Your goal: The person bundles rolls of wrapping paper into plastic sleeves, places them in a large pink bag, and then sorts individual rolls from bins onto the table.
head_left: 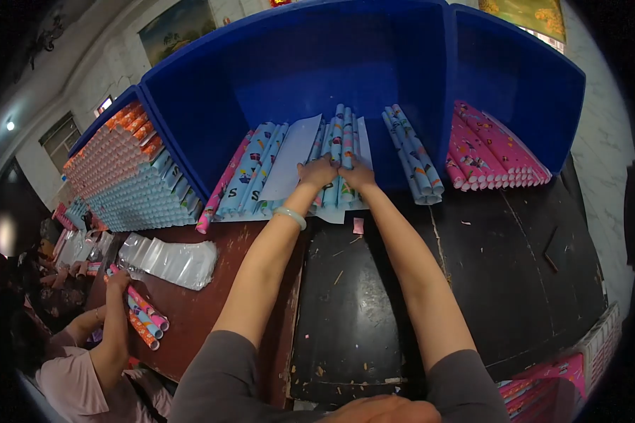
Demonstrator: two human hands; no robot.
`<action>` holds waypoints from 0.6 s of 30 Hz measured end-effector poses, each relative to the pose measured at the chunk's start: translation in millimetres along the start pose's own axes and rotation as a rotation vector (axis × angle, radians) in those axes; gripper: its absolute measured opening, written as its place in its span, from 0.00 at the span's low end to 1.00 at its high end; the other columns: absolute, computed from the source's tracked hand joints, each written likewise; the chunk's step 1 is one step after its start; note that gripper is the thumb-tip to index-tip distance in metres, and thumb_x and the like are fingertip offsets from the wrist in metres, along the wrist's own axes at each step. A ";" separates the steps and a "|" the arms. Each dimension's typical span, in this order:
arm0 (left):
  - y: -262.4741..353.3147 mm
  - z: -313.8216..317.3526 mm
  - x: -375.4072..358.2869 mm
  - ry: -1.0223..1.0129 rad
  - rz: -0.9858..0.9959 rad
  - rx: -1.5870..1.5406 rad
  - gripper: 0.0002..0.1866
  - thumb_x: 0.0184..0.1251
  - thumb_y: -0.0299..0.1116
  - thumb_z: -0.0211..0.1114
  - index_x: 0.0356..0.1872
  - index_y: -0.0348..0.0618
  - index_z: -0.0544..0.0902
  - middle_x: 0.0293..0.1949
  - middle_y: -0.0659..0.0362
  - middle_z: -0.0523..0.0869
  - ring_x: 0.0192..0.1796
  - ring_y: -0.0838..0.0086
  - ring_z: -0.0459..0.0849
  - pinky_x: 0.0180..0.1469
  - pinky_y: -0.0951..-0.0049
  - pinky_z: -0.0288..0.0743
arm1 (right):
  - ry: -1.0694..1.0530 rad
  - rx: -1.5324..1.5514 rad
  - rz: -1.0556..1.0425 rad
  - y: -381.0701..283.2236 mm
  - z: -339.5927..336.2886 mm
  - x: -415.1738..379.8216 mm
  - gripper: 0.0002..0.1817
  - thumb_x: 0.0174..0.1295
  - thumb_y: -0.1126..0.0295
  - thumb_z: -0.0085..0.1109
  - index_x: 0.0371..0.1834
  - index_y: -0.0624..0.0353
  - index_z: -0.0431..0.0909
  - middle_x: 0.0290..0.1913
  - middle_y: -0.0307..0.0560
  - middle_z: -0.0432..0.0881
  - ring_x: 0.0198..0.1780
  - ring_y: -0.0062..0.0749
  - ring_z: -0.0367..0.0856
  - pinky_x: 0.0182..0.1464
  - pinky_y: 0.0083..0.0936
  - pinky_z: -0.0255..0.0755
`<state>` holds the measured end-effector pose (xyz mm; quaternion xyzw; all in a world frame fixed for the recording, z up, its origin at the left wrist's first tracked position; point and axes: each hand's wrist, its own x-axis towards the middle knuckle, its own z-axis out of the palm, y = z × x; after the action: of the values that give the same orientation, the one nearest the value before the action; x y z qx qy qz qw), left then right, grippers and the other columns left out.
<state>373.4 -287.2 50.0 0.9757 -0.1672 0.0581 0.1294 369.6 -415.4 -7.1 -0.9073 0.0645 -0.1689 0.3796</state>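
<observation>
Both arms reach forward to a row of light-blue patterned paper rolls (347, 130) in the middle blue bin. My left hand (319, 171), with a pale bangle on the wrist, is closed on the rolls. Close beside it, my right hand (358, 174) is closed on the same group. White sheets (293, 158) lie beside and beneath the rolls. To the left are more blue rolls (255, 166) and a pink roll (226, 180). A separate bundle of blue rolls (413, 155) leans to the right. The fingertips are partly hidden.
Blue bins (317, 63) line the back. Stacked orange and blue rolls (130, 176) stand left, pink rolls (497, 151) right. Clear plastic bags (169, 259) lie on the red-brown table (204, 310). At lower left, a co-worker's hand (118, 279) holds several rolls (144, 314).
</observation>
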 end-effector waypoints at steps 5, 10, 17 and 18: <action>-7.5 14.2 9.5 0.101 0.182 -0.137 0.19 0.61 0.37 0.49 0.51 0.46 0.76 0.51 0.49 0.79 0.49 0.50 0.79 0.49 0.50 0.71 | 0.007 0.094 -0.007 29.5 -4.0 4.9 0.42 0.47 0.47 0.53 0.70 0.42 0.55 0.43 0.54 0.81 0.43 0.49 0.80 0.47 0.37 0.71; -5.0 38.6 7.8 0.153 0.268 0.091 0.17 0.58 0.35 0.53 0.46 0.38 0.78 0.47 0.47 0.80 0.51 0.51 0.79 0.54 0.53 0.69 | -0.087 0.152 0.017 33.0 -24.2 8.6 0.42 0.46 0.45 0.58 0.67 0.44 0.59 0.44 0.59 0.80 0.46 0.48 0.80 0.48 0.38 0.70; -16.3 10.1 15.0 0.037 0.238 0.004 0.16 0.56 0.36 0.54 0.44 0.46 0.82 0.49 0.50 0.80 0.55 0.52 0.75 0.57 0.56 0.68 | -0.071 -0.333 0.071 -6.7 -39.9 -13.6 0.61 0.33 0.33 0.64 0.71 0.47 0.48 0.57 0.62 0.73 0.59 0.56 0.70 0.59 0.40 0.65; -16.2 7.2 14.0 0.033 0.231 -0.003 0.16 0.56 0.36 0.54 0.44 0.46 0.82 0.49 0.50 0.80 0.55 0.52 0.75 0.57 0.56 0.68 | -0.101 -0.290 0.067 -2.8 -41.3 -10.7 0.63 0.32 0.33 0.65 0.72 0.49 0.46 0.58 0.62 0.71 0.59 0.55 0.71 0.59 0.40 0.65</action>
<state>392.5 -278.7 41.5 0.9487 -0.2764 0.0883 0.1258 344.9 -438.4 19.2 -0.9574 0.0993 -0.0990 0.2526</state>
